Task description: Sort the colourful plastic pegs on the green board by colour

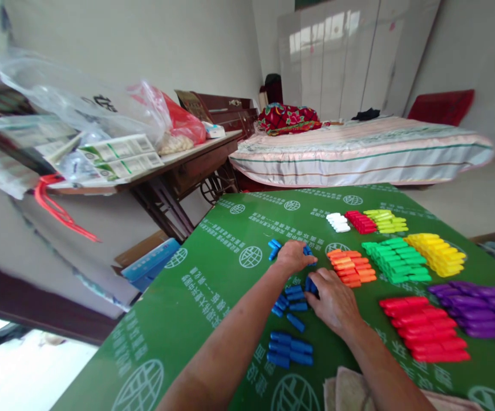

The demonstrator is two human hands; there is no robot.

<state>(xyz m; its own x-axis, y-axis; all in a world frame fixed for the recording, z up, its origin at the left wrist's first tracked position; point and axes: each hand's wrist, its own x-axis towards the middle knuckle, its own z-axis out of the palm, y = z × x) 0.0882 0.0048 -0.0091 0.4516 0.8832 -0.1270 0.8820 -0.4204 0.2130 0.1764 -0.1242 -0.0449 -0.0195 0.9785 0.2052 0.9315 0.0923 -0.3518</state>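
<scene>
Short blue capped pieces, like stubby markers, lie on the green board [213,308] in small groups. My left hand [291,257] reaches out with curled fingers around a few blue pieces [308,251] at its right side. Closer in, my right hand [332,299] has its thumb and fingers closed on blue pieces [311,284], partly hidden by the fingers. A loose blue pair [274,249] sits left of my left hand. Between my forearms lie a scattered blue group [294,298], a single blue piece [295,322] and a stacked blue block [290,349].
Right of my hands are sorted blocks: orange [351,267], green [396,260], yellow [435,254], red [425,329], purple [478,308], and a white group [337,222] farther back. A beige cloth [350,388] lies at the near edge. A cluttered sewing table [179,160] and a bed [358,151] stand beyond.
</scene>
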